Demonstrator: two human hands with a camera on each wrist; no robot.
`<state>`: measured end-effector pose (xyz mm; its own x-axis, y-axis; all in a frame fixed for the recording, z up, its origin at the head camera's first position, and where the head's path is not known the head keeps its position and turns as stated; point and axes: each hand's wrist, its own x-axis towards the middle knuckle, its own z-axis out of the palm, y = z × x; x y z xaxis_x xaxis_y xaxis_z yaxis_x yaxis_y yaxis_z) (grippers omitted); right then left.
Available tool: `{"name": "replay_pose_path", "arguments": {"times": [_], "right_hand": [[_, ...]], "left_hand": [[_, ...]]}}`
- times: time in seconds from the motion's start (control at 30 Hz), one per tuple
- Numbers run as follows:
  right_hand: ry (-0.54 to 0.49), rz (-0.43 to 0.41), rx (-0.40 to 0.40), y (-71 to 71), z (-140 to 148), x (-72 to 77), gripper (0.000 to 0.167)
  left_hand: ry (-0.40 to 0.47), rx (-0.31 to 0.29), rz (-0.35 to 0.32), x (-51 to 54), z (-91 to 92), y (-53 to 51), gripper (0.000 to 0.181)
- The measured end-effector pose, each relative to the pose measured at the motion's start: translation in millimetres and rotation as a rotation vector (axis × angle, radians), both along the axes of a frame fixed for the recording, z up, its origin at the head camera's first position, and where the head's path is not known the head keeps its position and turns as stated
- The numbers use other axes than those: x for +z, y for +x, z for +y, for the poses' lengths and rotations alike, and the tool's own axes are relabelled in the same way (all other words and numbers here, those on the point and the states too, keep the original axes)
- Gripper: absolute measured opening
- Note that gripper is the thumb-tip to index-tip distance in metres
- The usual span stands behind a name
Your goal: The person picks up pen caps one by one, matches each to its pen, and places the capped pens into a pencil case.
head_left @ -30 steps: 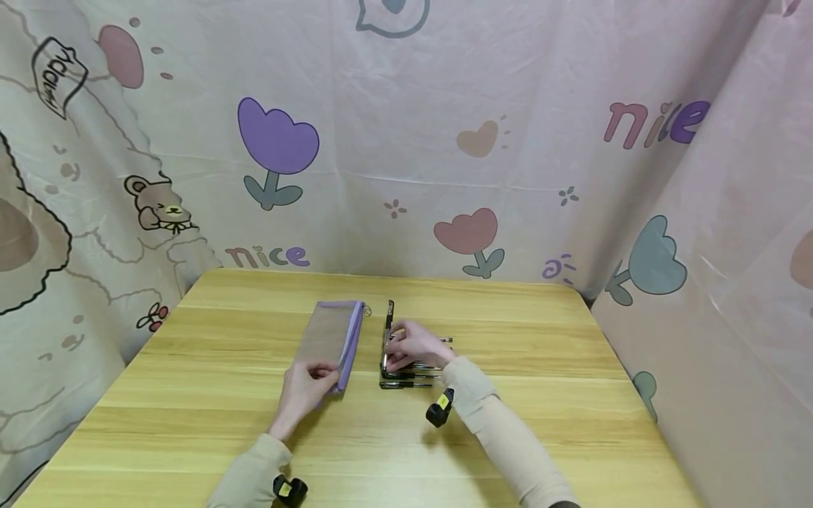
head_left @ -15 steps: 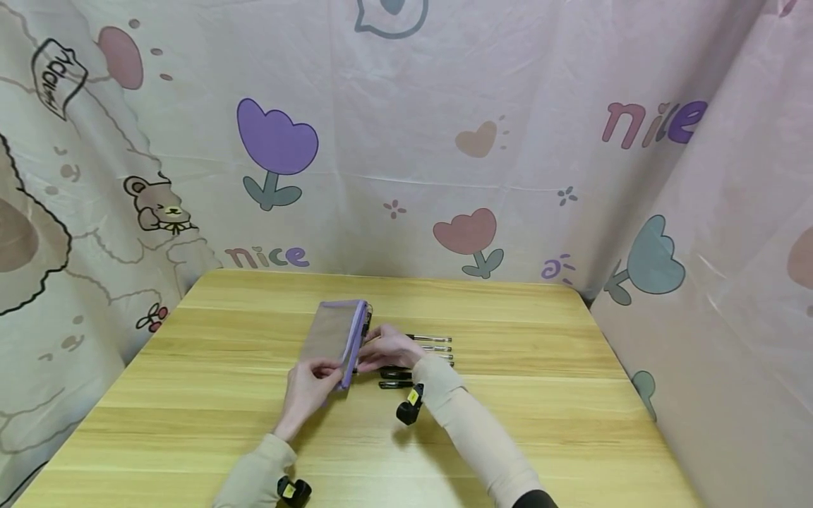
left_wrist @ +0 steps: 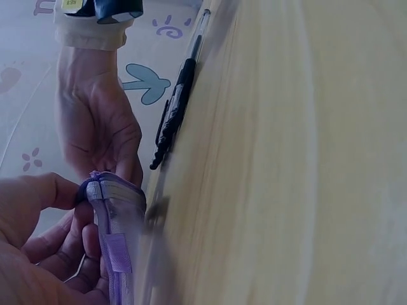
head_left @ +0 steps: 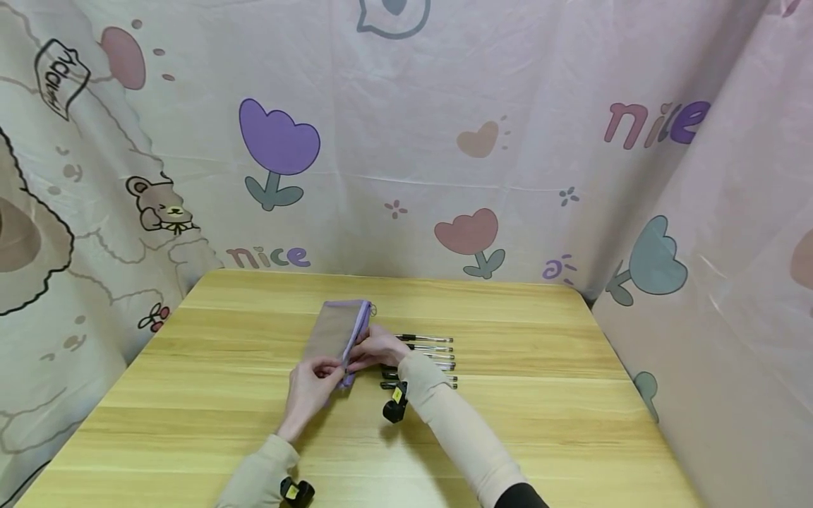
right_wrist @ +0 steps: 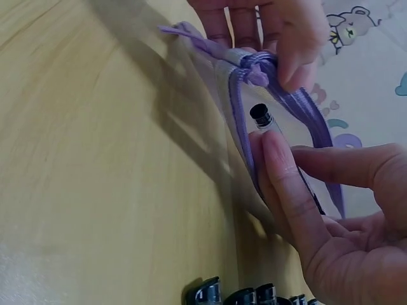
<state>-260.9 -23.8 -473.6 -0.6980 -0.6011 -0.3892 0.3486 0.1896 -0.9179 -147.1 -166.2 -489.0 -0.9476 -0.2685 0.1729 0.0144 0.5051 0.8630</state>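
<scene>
Pouch (head_left: 333, 328), greyish panel with purple trim, sits on the worktop (head_left: 540, 423) left of the pens, zip side facing them. Zip is open, its edges apart. Left hand (head_left: 310, 386) at the pouch's near end, thumb and fingers clamped on the corner by the zip end. Right hand (head_left: 380, 347) at the zip side, fingers clamped on a pen (right_wrist: 261, 118); black end of it shows between the two zip edges. Fingers cover much of that pen, can't tell how far in it is.

Row of pens (head_left: 408, 337), about six, lies on the worktop just right of the right hand, roughly parallel, clear ends pointing right. Right hand and sleeve (head_left: 447, 416) block part of the row from the head view; right hand also hides part of the zip edge. Small ring (head_left: 373, 310) at the pouch's far corner.

Black wrist cameras: one (head_left: 395, 405) at the right cuff, near the lower pens; other (head_left: 297, 492) by the left sleeve (head_left: 260, 474). Printed cloth (head_left: 381, 141) with flowers, a bear and "nice" hangs behind the worktop and at both sides.
</scene>
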Motion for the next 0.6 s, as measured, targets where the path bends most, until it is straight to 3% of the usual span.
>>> {"name": "replay_pose_path", "arguments": {"times": [0.4,0.6], "right_hand": [[-0.033,0.010,0.013,0.6,6,-2.3,0.007],[-0.054,0.077,-0.013,5.0,18,-1.3,0.034]], "left_hand": [[0.022,0.011,0.003,-1.5,1.1,-1.4,0.009],[0.026,0.014,-0.013,-1.9,1.3,-1.5,0.010]]}}
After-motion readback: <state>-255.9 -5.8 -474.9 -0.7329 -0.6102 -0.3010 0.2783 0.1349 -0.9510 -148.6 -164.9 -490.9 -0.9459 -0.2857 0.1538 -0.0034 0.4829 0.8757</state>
